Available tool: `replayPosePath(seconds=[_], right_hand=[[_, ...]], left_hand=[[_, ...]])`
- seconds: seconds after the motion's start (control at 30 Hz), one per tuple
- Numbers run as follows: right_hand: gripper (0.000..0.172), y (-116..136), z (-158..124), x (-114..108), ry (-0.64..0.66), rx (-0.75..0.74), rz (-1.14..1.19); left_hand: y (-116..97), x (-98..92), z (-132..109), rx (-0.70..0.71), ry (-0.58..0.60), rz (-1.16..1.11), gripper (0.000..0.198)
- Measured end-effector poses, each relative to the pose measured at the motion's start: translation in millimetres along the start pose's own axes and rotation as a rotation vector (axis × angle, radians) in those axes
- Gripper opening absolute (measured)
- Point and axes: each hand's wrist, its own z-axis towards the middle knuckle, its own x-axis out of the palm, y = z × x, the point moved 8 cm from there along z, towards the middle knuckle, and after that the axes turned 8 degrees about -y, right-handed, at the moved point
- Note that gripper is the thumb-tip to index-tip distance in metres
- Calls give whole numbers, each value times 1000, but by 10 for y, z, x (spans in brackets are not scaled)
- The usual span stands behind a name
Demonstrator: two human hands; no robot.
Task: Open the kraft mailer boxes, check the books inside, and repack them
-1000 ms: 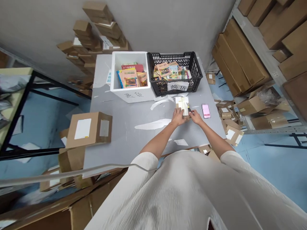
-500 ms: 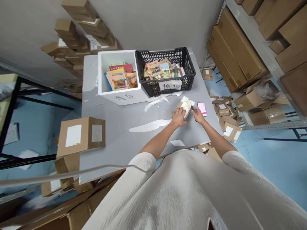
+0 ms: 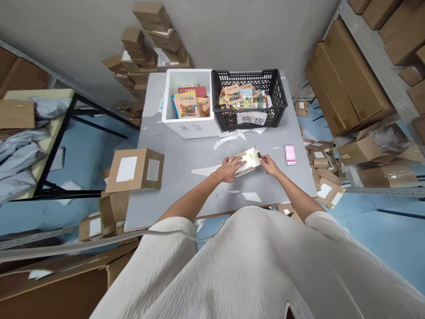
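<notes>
A small cardboard box with a white label lies slanted on the grey table. Its left end is under my left hand, whose fingers grip it from above and cover part of the label. In my right hand, closed at the box's right end, is a utility knife with a dark and yellow handle. Its thin blade points up and away over the label's edge. Just right of that hand, a phone with a pink screen rests on the table.
At the back stand a white foam box and a black plastic crate, both holding books. A larger cardboard box sits at the table's left edge. Torn paper scraps lie about. Shelves with cartons flank the right side.
The small box has turned flatter, its left end swinging towards me. My left hand moved left with it. The right hand and knife have shifted away from the phone.
</notes>
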Motion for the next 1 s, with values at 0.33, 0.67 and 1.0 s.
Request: replayPosePath(seconds=[0.33,0.67,1.0], right_hand=[[37,92,-274,656,158,220,280],[34,45,-331,224,123,115,98],[27,227,-319,-206,262,-99,-173]], left_hand=[[125,76,-274,6,-144,49,68],[-131,136,-137,-67,-149,48,54],[-202,101,-49,-103,-160,86,56]])
